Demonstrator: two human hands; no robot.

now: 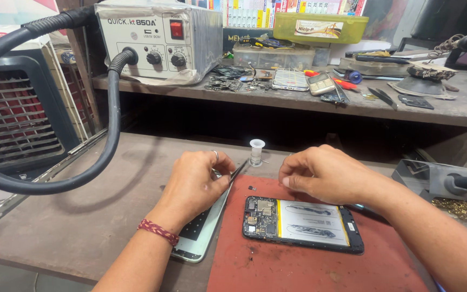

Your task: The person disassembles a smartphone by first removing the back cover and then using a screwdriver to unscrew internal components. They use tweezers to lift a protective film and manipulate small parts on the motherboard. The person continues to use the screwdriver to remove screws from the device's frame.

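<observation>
An opened phone (302,224) lies flat on a red mat (309,270) on the bench (82,216), its back off, with the circuit board at its left end and the pale battery filling the rest. Just left of it a removed back cover (204,230) rests half under the left hand (198,184), whose grip is pinched on thin tweezers (237,172) pointing up and right. The right hand (325,173) hovers just above the phone's upper edge, fingertips pressed together; whether they hold anything I cannot tell. Between the hands, slightly farther, stands a small white bottle (256,151). Beyond, a shelf (460,105) carries a hot-air station (155,40) with its black hose (112,108)
</observation>
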